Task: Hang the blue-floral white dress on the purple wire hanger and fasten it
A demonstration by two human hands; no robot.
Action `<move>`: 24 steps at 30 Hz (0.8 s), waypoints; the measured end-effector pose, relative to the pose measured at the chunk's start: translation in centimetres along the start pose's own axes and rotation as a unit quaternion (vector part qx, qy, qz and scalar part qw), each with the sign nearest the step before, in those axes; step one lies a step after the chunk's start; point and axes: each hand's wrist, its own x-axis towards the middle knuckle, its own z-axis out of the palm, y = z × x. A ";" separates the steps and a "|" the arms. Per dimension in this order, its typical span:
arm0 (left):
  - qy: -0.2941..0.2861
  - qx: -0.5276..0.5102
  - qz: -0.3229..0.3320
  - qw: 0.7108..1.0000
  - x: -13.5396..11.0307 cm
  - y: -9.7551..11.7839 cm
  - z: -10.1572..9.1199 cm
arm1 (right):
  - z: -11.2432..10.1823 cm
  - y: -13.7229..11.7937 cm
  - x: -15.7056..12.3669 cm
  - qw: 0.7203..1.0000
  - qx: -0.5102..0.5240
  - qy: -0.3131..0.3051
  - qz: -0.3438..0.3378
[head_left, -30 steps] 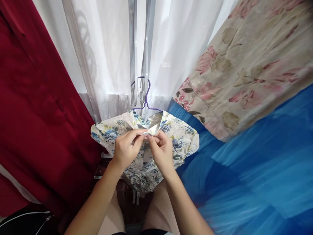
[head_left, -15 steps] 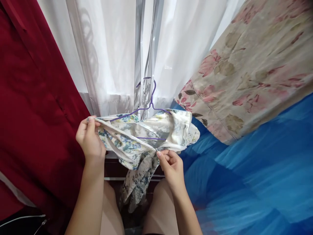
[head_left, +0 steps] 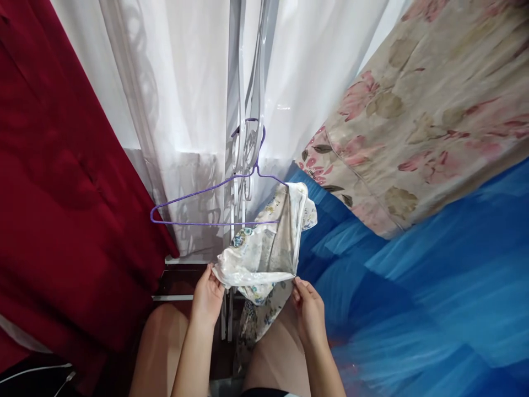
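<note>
A white garment with a blue and yellow floral print (head_left: 264,248) hangs by one side from the right arm of a purple hanger (head_left: 194,191). The hanger's left arm is bare, and its hook is up among white metal bars. My left hand (head_left: 209,295) pinches the garment's pale edge at the lower left. With thumb and fingers, my right hand (head_left: 308,303) grips the edge at the garment's lower right corner. Between both hands the white trim is stretched nearly level. Lower folds of the cloth dangle over my right thigh.
White curtains (head_left: 185,82) hang behind the white metal bars (head_left: 242,71). A dark red curtain (head_left: 74,182) is at the left. On the right are a beige floral cloth (head_left: 413,127) and a blue cloth (head_left: 433,286). A white cable (head_left: 37,371) lies at the lower left.
The garment's left side has come off the hanger's left arm. My left hand has moved right and down with the edge; my right hand has shifted slightly right and down.
</note>
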 end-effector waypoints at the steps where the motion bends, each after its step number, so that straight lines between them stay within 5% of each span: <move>1: -0.015 0.013 -0.008 1.000 -0.8 -0.2 0.3 | -0.7 0.7 0.4 1.000 -0.022 0.003 -0.001; 6: -0.206 0.115 0.048 0.971 -4.6 0.3 3.1 | -1.7 4.3 1.1 0.996 -0.085 -0.007 0.013; 12: -0.312 0.354 0.108 0.875 -8.2 0.4 3.6 | -0.3 4.6 0.1 0.989 -0.144 -0.036 0.009; 14: -0.347 0.412 0.102 0.836 -9.0 0.2 3.8 | 0.0 2.7 -1.1 0.976 -0.181 -0.122 0.005; 18: -0.425 0.484 0.071 0.762 -10.8 -0.5 4.9 | 0.5 -1.5 -3.8 0.908 -0.143 -0.387 0.069; 21: -0.446 0.537 0.066 0.713 -11.5 -0.1 5.4 | 0.5 -1.8 -5.1 0.888 -0.016 -0.439 0.134; 24: -0.420 0.532 0.086 0.730 -10.9 1.5 4.8 | 0.4 -0.3 -5.7 0.889 0.061 -0.413 0.187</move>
